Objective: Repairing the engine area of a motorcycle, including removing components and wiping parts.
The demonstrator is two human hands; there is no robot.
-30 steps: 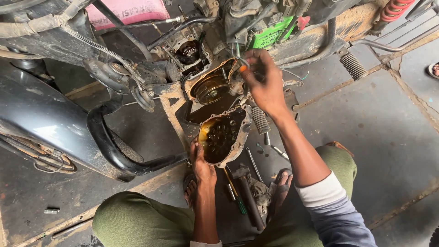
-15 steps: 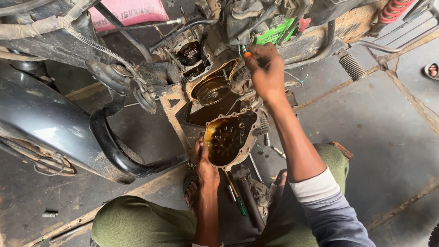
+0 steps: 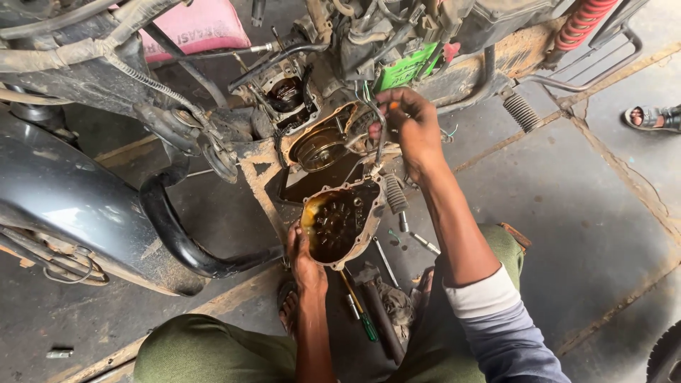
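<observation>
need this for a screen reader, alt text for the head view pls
A person's left hand holds an oily engine side cover just off a motorcycle engine, while the right hand reaches into the exposed engine. A green-handled screwdriver lies on the floor.

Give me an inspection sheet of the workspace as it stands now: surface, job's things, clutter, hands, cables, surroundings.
Surface: grey concrete floor, stained, with cracks.
Job's things: oily engine side cover, off the engine and tilted, inner side up; open engine case with a round part exposed.
Clutter: green-handled screwdriver, hammer and rag on the floor between the knees; small bolt lower left.
Hands: left hand grips the cover's lower edge; right hand is at the engine's top, pinching something small and orange, kind unclear.
Cables: loose green wires by the right hand; sheathed cable along the frame.
Surroundings: red spring, dark fender, another person's sandalled foot.
</observation>
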